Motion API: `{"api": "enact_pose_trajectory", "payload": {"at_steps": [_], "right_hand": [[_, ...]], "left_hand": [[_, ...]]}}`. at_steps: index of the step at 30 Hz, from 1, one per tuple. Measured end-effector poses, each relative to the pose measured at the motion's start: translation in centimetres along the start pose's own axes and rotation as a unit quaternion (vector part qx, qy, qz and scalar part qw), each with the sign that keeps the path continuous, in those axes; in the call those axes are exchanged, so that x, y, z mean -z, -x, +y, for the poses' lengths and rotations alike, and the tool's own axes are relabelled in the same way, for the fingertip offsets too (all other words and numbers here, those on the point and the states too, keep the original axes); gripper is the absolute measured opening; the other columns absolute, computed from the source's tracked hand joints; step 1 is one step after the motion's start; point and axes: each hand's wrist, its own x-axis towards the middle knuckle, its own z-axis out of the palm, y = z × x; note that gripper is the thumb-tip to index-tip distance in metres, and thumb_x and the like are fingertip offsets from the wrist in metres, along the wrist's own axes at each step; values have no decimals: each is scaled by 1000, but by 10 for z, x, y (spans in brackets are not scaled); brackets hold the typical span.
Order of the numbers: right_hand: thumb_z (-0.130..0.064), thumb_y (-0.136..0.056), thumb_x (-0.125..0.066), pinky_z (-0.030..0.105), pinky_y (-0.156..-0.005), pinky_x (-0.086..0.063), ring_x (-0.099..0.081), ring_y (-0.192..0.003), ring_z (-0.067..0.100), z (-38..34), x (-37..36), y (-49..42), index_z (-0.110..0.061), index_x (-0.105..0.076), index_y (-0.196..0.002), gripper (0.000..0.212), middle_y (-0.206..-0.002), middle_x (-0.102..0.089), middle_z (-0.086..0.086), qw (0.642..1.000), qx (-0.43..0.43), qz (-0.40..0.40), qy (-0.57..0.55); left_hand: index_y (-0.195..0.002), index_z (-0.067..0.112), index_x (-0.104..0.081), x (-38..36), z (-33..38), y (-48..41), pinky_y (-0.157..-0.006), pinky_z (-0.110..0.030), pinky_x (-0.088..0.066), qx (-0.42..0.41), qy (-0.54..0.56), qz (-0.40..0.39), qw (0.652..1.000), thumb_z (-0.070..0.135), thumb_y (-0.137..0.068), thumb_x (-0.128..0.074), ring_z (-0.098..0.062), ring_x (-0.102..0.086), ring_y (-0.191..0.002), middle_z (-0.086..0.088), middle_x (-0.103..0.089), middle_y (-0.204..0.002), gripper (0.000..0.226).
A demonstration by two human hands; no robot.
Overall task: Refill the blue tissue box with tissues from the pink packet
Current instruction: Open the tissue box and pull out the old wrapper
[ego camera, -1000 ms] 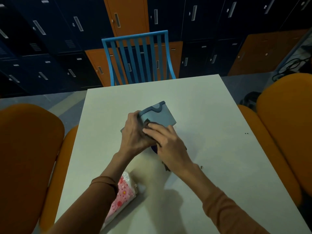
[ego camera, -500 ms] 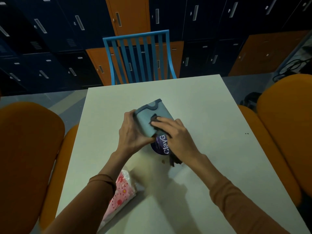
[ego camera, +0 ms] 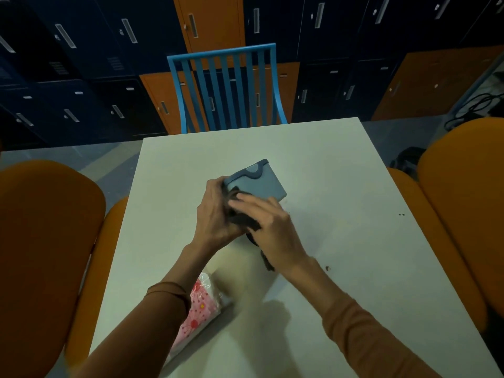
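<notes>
There was one blue tissue box [ego camera: 259, 182], held tilted over the middle of the white tabletop [ego camera: 341, 173]. What was inside it could not be seen. One pink packet [ego camera: 200, 309] lay near the front edge, partly under the left arm. The left hand [ego camera: 214, 214] had its grip curled round the box's left side. The right hand [ego camera: 272, 225] laid its fingers on one dark floppy piece [ego camera: 240, 218] at the box's near end. I could not tell if that grip pinched it. One blue chair [ego camera: 226, 85] and two orange chairs [ego camera: 46, 241] stood around.
</notes>
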Motion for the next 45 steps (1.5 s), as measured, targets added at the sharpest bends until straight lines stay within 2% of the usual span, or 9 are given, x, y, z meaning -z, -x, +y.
{"api": "enact_pose_trajectory", "payload": {"at_steps": [6,11,14,20,28,34,36,42,45], "right_hand": [[-3,-79,-72,35,-93,-52,-64,-102,19,43,15,-46,-8,-69,-113,34,-111,-70,8,975,-188,98,-61],[-40,-82,-66,27,-93,-50,-58,-107,17,15,7,-29,-12,-67,-115,44,-117,-66,5,982,-171,42,-70],[-25,-84,-69,25,-93,-50,-62,-104,15,14,8,-13,-13,-71,-109,29,-112,-69,3,987,-124,67,-72],[-14,-80,-74,20,-90,-50,-61,-92,4,48,30,-37,-12,-73,-106,26,-106,-71,3,960,-244,98,-98],[-13,-79,-75,17,-96,-45,-62,-103,9,10,15,-2,-15,-73,-105,26,-110,-70,0,992,-91,36,-77],[-12,-86,-66,33,-94,-51,-62,-99,13,46,26,-43,-12,-69,-112,26,-111,-70,4,969,-225,66,-75],[-11,-87,-65,33,-97,-49,-62,-105,19,38,23,-45,-10,-68,-115,28,-114,-69,6,976,-204,60,-43],[-8,-83,-70,12,-101,-36,-61,-103,18,-10,-6,13,-10,-70,-111,28,-115,-68,6,999,-39,27,-9],[-7,-83,-70,10,-100,-35,-59,-103,13,13,-4,18,-10,-71,-110,27,-115,-68,6,996,-47,73,-15]], "left_hand": [[-125,13,-34,-3,0,1,-69,-29,-47,1,-14,6,1000,50,-49,-82,-9,-45,-97,-5,-46,-117,98],[-125,13,-34,-3,0,-2,-66,-29,-49,4,-1,9,1000,57,-50,-77,-13,-51,-95,-4,-47,-117,97],[-126,12,-34,-3,-4,2,-67,-27,-46,-17,-12,3,1000,50,-50,-82,-15,-52,-97,-5,-48,-117,97],[-125,18,-32,-7,2,5,-68,-27,-42,-24,-27,-2,999,47,-48,-82,-19,-52,-99,-6,-47,-117,97],[-123,18,-33,1,-2,9,-64,-15,-37,-1,0,25,1000,55,-50,-73,-5,-47,-92,-2,-47,-113,91],[-123,21,-31,-2,0,13,-63,-13,-33,-12,-7,9,1000,50,-48,-80,-6,-44,-95,-5,-47,-115,94],[-123,21,-31,-3,0,12,-64,-15,-36,-6,-1,6,1000,55,-49,-77,-7,-44,-95,-4,-46,-115,94],[-121,21,-32,2,-5,12,-61,-19,-35,-2,1,24,1000,56,-58,-63,-11,-48,-82,-8,-49,-110,79],[-121,22,-32,3,-9,19,-63,-20,-38,31,10,30,999,59,-50,-70,-8,-50,-89,-3,-48,-114,89]]}}
